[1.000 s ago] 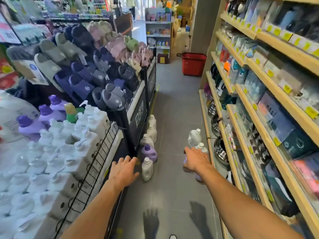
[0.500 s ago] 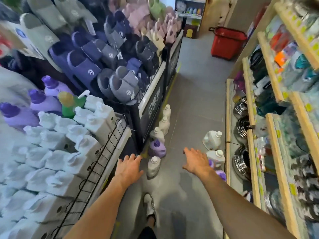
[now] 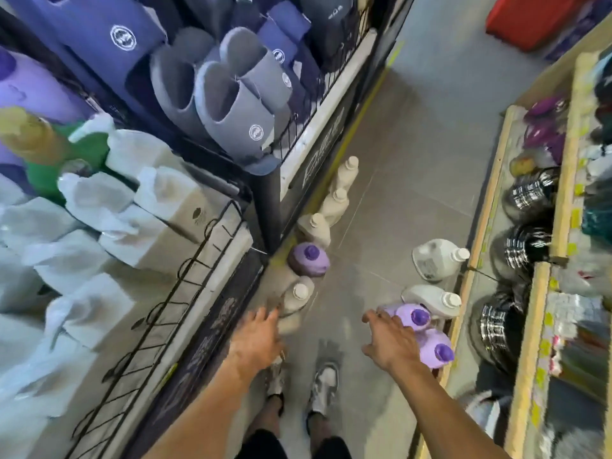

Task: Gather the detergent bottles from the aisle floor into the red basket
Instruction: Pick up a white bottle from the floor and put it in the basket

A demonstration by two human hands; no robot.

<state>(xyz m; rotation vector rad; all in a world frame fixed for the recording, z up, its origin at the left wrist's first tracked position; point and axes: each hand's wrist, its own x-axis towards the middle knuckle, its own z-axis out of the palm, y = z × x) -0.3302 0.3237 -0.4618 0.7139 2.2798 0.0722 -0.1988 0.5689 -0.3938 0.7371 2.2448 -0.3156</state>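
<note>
Both hands had come down lower and closer to the bottles than half a second before, and the view had tipped down to the floor. At the bottom of the frame the person's shoes [image 3: 326,389] stood on the grey floor [image 3: 407,193]. The left hand [image 3: 256,339] was open and held nothing, fingers spread just beside the near white bottle [image 3: 296,301]. The right hand [image 3: 392,341] was open too, over the two purple bottles [image 3: 427,336] at lower right. Farther up, more bottles stood in a row along the rack, past a purple-capped bottle [image 3: 309,260]. The red basket [image 3: 536,18] sat far off, at the top right corner. This looked like the reaching step. Next, each hand would need to close around a bottle's neck.
</note>
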